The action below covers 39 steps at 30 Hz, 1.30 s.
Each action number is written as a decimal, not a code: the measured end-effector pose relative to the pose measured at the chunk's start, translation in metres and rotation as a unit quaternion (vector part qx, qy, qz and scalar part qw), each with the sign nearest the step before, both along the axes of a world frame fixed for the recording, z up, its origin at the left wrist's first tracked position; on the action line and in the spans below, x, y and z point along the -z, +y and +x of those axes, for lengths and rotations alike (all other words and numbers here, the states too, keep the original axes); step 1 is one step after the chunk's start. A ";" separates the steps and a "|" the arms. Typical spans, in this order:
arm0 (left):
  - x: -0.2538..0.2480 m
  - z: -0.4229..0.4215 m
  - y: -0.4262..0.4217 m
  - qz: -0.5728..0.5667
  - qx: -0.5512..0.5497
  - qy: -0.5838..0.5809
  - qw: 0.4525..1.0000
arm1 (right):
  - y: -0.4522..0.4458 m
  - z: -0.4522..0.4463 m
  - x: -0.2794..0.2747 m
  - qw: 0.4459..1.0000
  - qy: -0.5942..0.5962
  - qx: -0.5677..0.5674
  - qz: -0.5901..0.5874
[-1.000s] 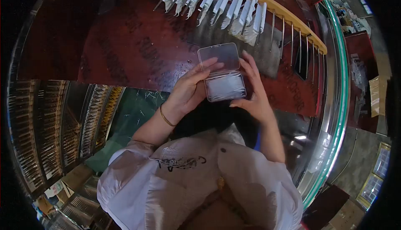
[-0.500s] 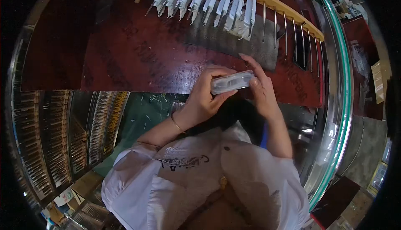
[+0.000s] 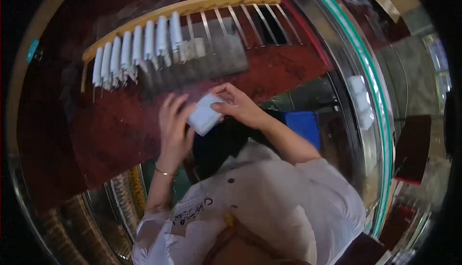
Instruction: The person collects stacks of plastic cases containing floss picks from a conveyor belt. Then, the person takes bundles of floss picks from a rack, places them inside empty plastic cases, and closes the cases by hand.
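A small whitish plastic box (image 3: 204, 115) with rounded corners is in my right hand (image 3: 240, 108), the thumb lying across its upper face and the fingers behind it. My left hand (image 3: 174, 128) is just left of the box, fingers stretched and spread, somewhat blurred. Whether its fingertips touch the box's edge I cannot tell. Beyond both hands, a wooden bar (image 3: 231, 0) with a row of metal rods lies on the dark red table (image 3: 110, 135). White rolled strips (image 3: 149, 39) with ragged ends cover several rods on the left; the rods on the right are bare.
A grey mat (image 3: 211, 65) and a dark flat object (image 3: 269, 27) lie under the rods. Along the right runs a glass edge with a green-white strip (image 3: 358, 48), with white blocks (image 3: 360, 102) beside it. Racks of small items (image 3: 122, 193) stand at lower left.
My left hand has come off the box and spread its fingers, while my right hand now grips it. The box has turned its broad face up. The whole view has swung round.
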<state>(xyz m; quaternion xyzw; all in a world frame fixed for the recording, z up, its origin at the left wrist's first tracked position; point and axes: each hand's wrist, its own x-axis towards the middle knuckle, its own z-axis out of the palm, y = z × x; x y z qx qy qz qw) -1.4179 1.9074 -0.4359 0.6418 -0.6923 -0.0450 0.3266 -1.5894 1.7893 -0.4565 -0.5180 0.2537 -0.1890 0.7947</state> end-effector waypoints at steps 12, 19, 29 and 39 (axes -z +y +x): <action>0.039 0.276 -0.104 -0.173 -0.120 -0.702 0.680 | -0.037 -0.386 0.006 0.422 0.248 0.786 -0.379; 0.035 0.242 -0.098 -0.140 -0.161 -0.583 0.784 | -0.002 -0.490 0.024 0.280 0.716 0.572 -0.287; 0.077 0.265 -0.059 0.002 -0.321 -0.170 0.932 | -0.129 -0.183 0.007 0.752 0.246 0.384 -0.476; 0.067 0.368 -0.198 0.000 -0.344 -0.201 0.917 | -0.075 0.046 -0.017 0.900 0.141 0.171 -0.376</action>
